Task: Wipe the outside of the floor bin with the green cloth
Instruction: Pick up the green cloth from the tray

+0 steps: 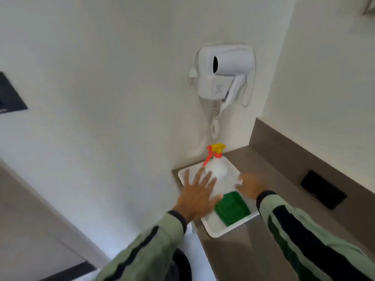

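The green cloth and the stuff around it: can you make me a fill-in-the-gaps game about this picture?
1. The green cloth lies folded in a white ______.
2. The spray bottle has a yellow and ______ top.
3. The left hand is held flat with its fingers spread ______.
4. The white thing fixed on the wall above the bottle is a ______.

Missing words: tray; red; open; hair dryer

I see a white tray on the brown desk, pushed into the far left corner. A spray bottle with a red and yellow head stands at the tray's far end. A white hair dryer hangs on the wall above, and a black panel lies to the right.
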